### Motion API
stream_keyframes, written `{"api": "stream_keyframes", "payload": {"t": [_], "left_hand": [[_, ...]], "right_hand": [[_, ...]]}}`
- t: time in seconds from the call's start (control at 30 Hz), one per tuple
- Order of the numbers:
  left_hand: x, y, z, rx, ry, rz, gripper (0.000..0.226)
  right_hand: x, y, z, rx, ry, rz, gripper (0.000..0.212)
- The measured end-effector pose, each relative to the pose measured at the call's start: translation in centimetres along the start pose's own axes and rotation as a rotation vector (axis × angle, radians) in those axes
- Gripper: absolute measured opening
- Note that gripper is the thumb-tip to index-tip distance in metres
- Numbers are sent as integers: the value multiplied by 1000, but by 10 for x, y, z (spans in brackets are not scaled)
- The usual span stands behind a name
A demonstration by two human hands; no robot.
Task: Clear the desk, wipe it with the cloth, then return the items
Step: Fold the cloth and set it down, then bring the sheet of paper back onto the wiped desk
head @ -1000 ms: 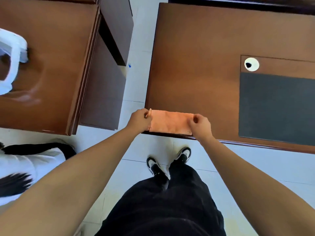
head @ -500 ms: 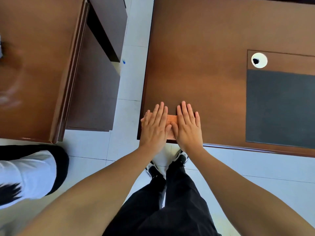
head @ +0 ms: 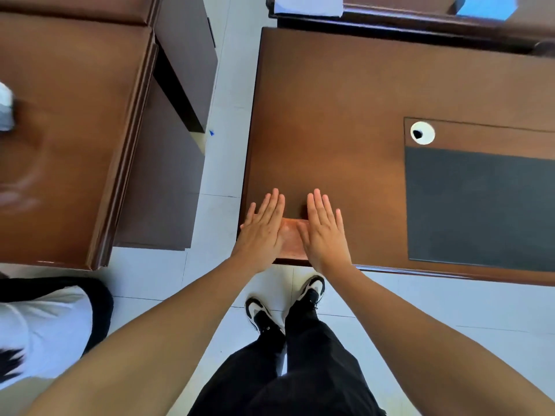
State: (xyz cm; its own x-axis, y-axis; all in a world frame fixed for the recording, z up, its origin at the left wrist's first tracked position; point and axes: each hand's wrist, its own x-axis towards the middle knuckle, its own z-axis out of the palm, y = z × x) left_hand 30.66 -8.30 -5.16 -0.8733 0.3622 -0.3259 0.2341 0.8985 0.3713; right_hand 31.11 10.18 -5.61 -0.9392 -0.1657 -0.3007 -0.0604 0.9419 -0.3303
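Hands lie flat with straight fingers, left hand [head: 262, 235] and right hand [head: 325, 235], pressing the folded orange cloth [head: 290, 239]. It sits at the near left corner of the desk [head: 330, 115], mostly covered.

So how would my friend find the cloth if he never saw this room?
Look at the big brown desk on the right, the one with the dark mat. Go to its near left corner, where the left hand and right hand lie flat. The cloth is the small orange patch showing between them, lighter than the wood.
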Motion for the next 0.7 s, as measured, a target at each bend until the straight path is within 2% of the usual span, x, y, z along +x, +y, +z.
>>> {"api": "stream_keyframes", "payload": {"t": [0.07,0.17,0.27,0.43,0.7], "left_hand": [[-1,4,-34,-277,8,-20,56],[0,15,-82,-670,28,-220,39],[4,23,-117,-924,43,-352,30],[11,34,-145,-990,111,-353,22],[46,51,-183,-1024,168,-315,26]], "right_hand": [[-2,-4,-32,139,9,43,60],[-4,-10,-82,385,-41,163,41],[-9,-13,-121,607,-62,222,34],[-11,-11,-164,758,26,257,36],[17,13,-214,970,110,338,29]]}}
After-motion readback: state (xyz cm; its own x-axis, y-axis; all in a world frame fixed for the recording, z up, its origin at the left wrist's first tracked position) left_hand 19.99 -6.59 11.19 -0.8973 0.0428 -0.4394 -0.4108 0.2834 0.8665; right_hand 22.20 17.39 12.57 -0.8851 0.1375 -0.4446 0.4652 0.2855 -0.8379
